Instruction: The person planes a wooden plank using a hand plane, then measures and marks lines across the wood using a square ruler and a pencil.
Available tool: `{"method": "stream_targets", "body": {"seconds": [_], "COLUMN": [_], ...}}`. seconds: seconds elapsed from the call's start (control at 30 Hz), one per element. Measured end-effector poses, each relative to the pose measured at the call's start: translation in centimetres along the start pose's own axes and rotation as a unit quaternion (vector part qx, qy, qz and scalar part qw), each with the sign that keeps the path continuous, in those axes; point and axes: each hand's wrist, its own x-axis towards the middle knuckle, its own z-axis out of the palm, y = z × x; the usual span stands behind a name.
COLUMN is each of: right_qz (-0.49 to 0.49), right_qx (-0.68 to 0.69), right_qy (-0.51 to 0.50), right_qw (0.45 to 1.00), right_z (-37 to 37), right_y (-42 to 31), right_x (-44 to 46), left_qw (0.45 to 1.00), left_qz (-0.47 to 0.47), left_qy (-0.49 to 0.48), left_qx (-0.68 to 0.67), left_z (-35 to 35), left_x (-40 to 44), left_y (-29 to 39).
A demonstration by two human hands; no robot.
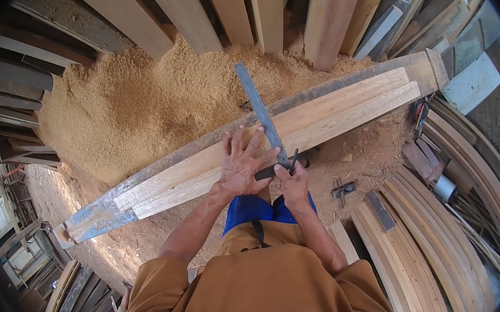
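A try square (pixel 261 116) lies across two pale planks, its long grey blade reaching past their far edge. My left hand (pixel 241 166) is spread on the nearer planks, with the square's dark stock held between thumb and index finger. Just to the right, my right hand (pixel 295 187) has its fingers closed around a thin dark pencil-like stick (pixel 294 158), beside the blade's near end. The upper plank (pixel 335 101) and the lower plank (pixel 351 118) lie side by side on a long narrow workbench (pixel 87 224).
Sawdust (pixel 145 108) is heaped beyond the bench, below leaning boards (pixel 331 24). Stacked timber (pixel 408 276) stands at my right, with a dark block (pixel 380 210) on it. A small dark tool (pixel 344 191) lies on the floor nearby.
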Motion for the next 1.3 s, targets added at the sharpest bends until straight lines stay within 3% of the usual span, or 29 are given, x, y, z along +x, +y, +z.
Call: {"method": "stream_targets", "body": {"seconds": [0.33,0.43,0.53,0.67,0.77,0.87,1.3], "right_qz": [0.003,-0.054,-0.170,-0.421,-0.358,-0.381,-0.402], "right_qx": [0.005,-0.147,-0.315,-0.391,-0.298,-0.386,-0.398], "right_qy": [-0.001,0.020,0.084,0.106,0.027,-0.024,-0.036], "right_qw": [1.000,0.988,0.930,0.812,0.884,0.840,0.824], "right_z": [0.3,-0.6,-1.7,-2.3,-1.4,-0.3,0.2], "right_y": [-0.7,-0.7,-5.1,-9.3,-10.6,-11.9,-11.6], "right_x": [-0.3,0.5,-0.3,-1.2,-1.4,-1.1,0.1], "left_qw": [1.000,1.000,1.000,1.000,1.000,1.000,0.999], "left_qz": [0.006,0.007,0.005,0.003,0.000,-0.003,-0.001], "left_qy": [0.010,0.009,0.007,0.009,0.007,0.011,0.038], "left_qx": [-0.008,-0.008,-0.007,-0.015,-0.018,-0.021,-0.034], "left_z": [-0.2,-0.4,-0.6,-0.5,-0.7,-0.9,-0.6], "left_x": [0.0,0.1,0.1,0.0,0.1,0.3,0.3], "left_y": [0.0,0.1,0.3,0.3,0.4,0.7,0.6]}}
